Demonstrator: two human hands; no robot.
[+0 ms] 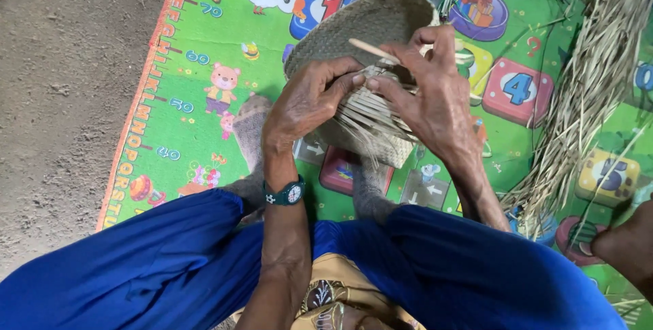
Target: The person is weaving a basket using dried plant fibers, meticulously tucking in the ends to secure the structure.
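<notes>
Looking down from a head-worn camera at a person seated on a colourful children's play mat [204, 51], legs in blue trousers [170, 262] spread to either side. Both hands meet over a half-finished woven basket [367, 27] of pale, dry straw-coloured strips, which sits upside down between the knees, just above the mat, its rounded base tilted away from the viewer.

The left hand [309, 102], with a dark green wristwatch [286, 194] on its wrist, is curled with its fingers closed onto the basket's unfinished edge, pinching loose strips [367, 126] that fan out downward from the weave. The right hand [428, 95] is also curled, fingertips pressed to the same edge, touching the left hand's fingertips. Between its thumb and fingers it grips a thin, pale stick [374, 50], which points left across the basket.

To the right, on the mat, lies a large loose bundle of dried grass-like fibres [585, 92], well apart from the hands. More strands lie near the top edge. The mat is green with cartoon animals, numbered squares and a border of letters. To the left of it is bare grey dirt floor [61, 99]. At the lower right edge, part of another person's limb [629, 245] shows.
</notes>
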